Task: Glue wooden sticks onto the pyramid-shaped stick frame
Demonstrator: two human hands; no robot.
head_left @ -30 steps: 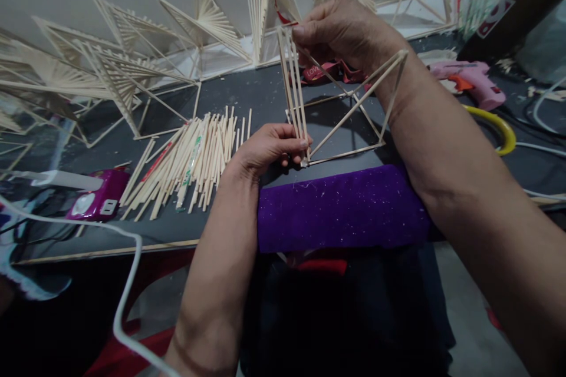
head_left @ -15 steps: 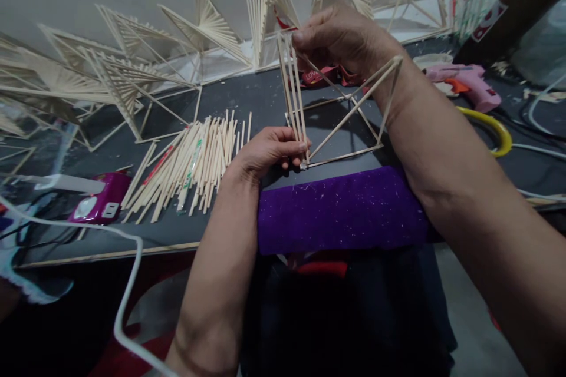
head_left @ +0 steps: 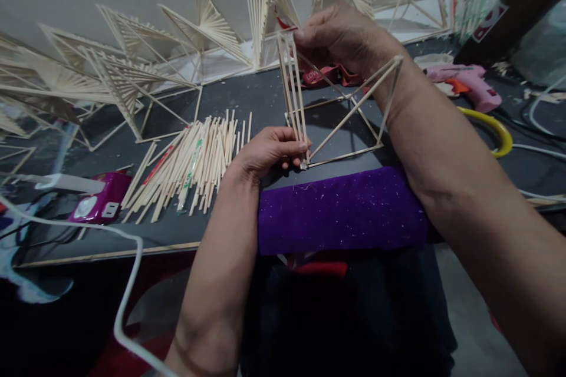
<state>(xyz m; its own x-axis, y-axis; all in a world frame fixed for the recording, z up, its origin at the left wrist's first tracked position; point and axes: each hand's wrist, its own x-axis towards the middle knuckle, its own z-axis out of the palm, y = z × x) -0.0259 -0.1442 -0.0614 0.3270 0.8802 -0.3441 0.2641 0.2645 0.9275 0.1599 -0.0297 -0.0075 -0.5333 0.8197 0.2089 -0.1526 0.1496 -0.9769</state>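
Observation:
A frame of thin wooden sticks [head_left: 338, 131] stands on the dark table, with several near-upright sticks along its left side. My left hand [head_left: 280, 150] is closed around the lower ends of those sticks, by the front left corner. Up at their top ends, my right hand [head_left: 338, 38] pinches with thumb and forefinger; the exact stick between the tips is partly hidden. A loose pile of wooden sticks [head_left: 198, 159], some in red and green wrappers, lies left of my left hand. Beneath my forearms a purple cloth [head_left: 340, 212] covers the table's front edge.
Finished-looking fan-shaped stick frames [head_left: 207, 29] line the back wall and left side. At right lie a pink glue gun [head_left: 469, 82], a yellow tape ring [head_left: 497, 129] and a dark bottle-like object [head_left: 504, 17]. A magenta power socket [head_left: 104, 197] with a white cable sits at left.

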